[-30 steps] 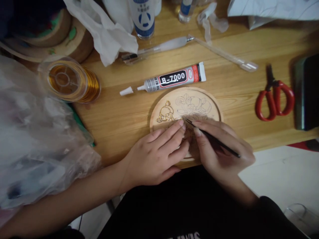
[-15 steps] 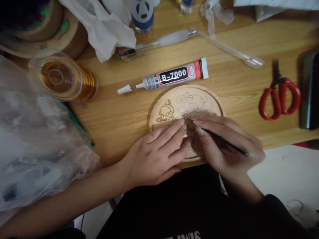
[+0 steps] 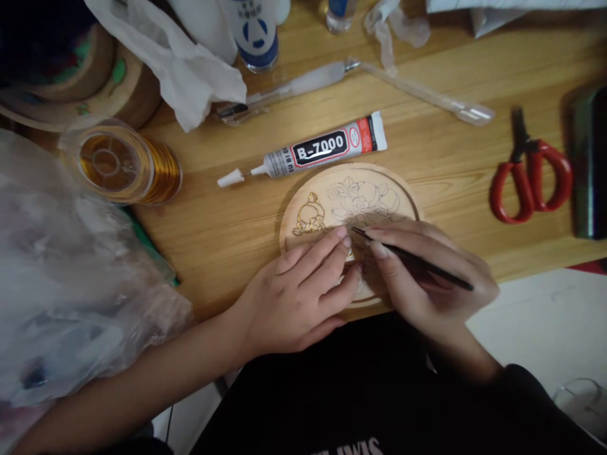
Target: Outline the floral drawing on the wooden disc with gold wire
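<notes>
A round wooden board with a pencil-drawn floral pattern lies at the table's front edge. Gold wire outlines part of the drawing at its left. My left hand rests over the board's lower left, fingers fairly close together; what its fingertips may hold is hidden. In my right hand is a thin dark tool, gripped between thumb and fingers, its tip over the board's middle beside my left fingertips. Just above the board lies a B-7000 glue tube with a white tip.
A spool of gold wire and crumpled clear plastic are at the left. White tissue, a bottle, a clear pen-like tool and a pipette lie farther back. Red-handled scissors lie right.
The view has shifted slightly, so most tabletop things appear a little farther left. Both hands keep nearly the same pose, and the dark tool's tip remains near my left fingertips.
</notes>
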Tool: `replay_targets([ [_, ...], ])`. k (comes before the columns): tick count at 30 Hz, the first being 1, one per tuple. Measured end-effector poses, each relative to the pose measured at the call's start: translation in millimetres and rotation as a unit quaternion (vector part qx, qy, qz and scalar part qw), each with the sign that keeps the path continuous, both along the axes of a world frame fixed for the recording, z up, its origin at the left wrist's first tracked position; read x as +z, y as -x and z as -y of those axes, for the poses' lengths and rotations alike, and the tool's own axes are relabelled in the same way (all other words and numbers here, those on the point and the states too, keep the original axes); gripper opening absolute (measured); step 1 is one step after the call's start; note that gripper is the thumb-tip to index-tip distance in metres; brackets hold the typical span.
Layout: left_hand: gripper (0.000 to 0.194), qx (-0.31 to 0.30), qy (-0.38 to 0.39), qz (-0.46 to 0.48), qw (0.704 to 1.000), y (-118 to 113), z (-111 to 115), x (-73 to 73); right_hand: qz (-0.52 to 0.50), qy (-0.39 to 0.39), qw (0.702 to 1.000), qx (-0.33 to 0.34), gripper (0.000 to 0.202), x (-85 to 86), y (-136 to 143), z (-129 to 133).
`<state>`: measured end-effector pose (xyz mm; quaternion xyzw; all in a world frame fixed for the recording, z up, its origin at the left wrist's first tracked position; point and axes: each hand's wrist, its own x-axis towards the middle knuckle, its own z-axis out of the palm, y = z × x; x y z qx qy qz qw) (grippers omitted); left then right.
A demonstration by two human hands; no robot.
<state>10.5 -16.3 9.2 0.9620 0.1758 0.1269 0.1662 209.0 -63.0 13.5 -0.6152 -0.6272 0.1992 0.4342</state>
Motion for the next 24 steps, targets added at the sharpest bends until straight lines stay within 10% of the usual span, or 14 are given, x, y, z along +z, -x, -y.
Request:
replay_targets([
  [24,0.047,0.011,-0.026,-0.001,1.0,0.0,1.3,-0.3,0.013,0.008,1.0,-0.001,0.025,3.8,2.8,-1.7],
])
